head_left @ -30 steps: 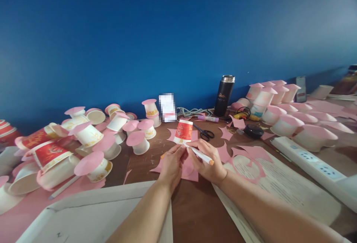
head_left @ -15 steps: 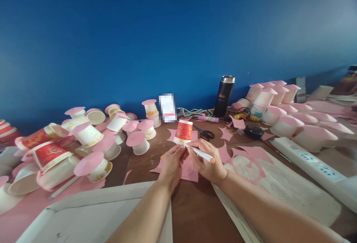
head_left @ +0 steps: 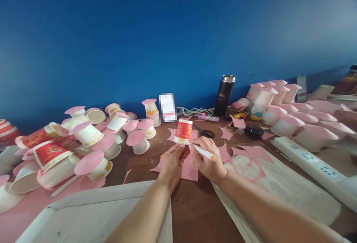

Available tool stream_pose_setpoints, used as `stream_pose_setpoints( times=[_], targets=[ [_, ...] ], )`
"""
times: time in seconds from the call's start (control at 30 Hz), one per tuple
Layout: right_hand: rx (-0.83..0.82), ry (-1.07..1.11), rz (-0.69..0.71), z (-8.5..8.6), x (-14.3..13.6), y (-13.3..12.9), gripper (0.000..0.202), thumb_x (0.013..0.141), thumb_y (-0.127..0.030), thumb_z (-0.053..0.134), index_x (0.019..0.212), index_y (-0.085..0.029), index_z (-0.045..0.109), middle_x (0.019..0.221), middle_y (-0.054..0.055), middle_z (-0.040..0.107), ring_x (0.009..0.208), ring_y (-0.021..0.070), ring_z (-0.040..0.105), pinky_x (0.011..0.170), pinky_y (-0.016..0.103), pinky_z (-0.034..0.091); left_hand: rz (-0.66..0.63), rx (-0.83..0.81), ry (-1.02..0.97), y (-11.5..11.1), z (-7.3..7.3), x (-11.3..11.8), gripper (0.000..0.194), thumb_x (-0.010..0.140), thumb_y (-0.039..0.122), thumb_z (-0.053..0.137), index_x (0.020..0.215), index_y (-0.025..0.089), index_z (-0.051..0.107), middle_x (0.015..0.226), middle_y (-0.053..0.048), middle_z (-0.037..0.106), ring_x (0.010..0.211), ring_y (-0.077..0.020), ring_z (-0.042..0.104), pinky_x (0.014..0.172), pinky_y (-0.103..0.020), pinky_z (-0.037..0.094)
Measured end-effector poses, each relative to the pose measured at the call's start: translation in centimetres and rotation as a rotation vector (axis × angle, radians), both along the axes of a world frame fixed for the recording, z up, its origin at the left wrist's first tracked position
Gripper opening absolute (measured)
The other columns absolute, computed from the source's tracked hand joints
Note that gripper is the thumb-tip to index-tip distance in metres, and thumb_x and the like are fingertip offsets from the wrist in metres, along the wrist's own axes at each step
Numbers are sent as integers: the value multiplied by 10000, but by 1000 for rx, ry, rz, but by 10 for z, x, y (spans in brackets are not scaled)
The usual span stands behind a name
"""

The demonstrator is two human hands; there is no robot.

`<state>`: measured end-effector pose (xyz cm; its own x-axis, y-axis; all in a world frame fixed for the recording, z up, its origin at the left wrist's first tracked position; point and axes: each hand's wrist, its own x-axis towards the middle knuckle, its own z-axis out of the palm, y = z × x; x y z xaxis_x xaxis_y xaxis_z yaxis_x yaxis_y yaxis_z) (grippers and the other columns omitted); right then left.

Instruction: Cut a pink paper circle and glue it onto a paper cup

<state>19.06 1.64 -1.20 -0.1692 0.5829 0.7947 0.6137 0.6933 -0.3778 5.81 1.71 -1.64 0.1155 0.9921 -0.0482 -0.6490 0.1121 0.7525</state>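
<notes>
A red and white paper cup [head_left: 184, 129] with gold print stands out above my hands, its narrower end upward. My left hand [head_left: 171, 164] is closed on the cup's lower edge. In my right hand [head_left: 205, 160] is a white marker-like pen [head_left: 203, 152] with an orange back end, pinched between the fingers. The pen's front end meets the lower edge of the cup, and its very tip is hard to make out. Under both hands lies a cut piece of pink paper [head_left: 192, 173]. Black scissors [head_left: 206, 133] rest just beyond my right hand.
Several cups with pink paper discs lie heaped on the left [head_left: 89, 134], and more stand in rows on the right [head_left: 287, 124]. A black thermos [head_left: 224, 96] is upright by the blue wall. A power strip [head_left: 312, 161] and printed sheets [head_left: 295, 191] lie to the right.
The pen and my right hand have shifted very slightly up along the cup's edge. My left hand keeps its hold on the cup.
</notes>
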Motion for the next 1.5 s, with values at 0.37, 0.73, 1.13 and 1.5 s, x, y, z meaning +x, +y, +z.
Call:
stream_pose_setpoints(
  times=[0.37, 0.73, 1.13, 1.5],
  targets=[
    [12, -17, 4, -1, 0, 0, 109, 882, -170, 537, 977, -216, 565, 845, 38, 662, 791, 186, 616, 793, 375, 442, 8, -1, 21, 0, 1, 0, 168, 683, 287, 779, 781, 165, 715, 788, -32, 703, 753, -138, 644, 743, -244, 488],
    [11, -11, -14, 1, -1, 0, 93, 877, -163, 537, 951, -213, 564, 847, 38, 665, 784, 182, 615, 797, 385, 436, 20, -16, -6, 0, 0, 0, 155, 684, 267, 775, 777, 160, 710, 771, -24, 698, 729, -116, 633, 746, -222, 483],
    [28, -5, -30, 0, -1, 1, 92, 868, -160, 544, 938, -217, 561, 838, 35, 664, 783, 188, 615, 829, 396, 436, 27, -52, -54, 2, -2, -1, 157, 668, 231, 784, 781, 152, 709, 805, -30, 709, 754, -112, 650, 780, -214, 492],
    [27, 208, -51, -13, -3, 11, 255, 924, -189, 469, 1171, -228, 524, 1043, 99, 613, 957, 235, 590, 826, 418, 486, 266, -107, -90, 6, 4, -12, 118, 708, 153, 748, 779, 105, 667, 790, -66, 699, 753, -124, 676, 835, -275, 541]
  ],
)
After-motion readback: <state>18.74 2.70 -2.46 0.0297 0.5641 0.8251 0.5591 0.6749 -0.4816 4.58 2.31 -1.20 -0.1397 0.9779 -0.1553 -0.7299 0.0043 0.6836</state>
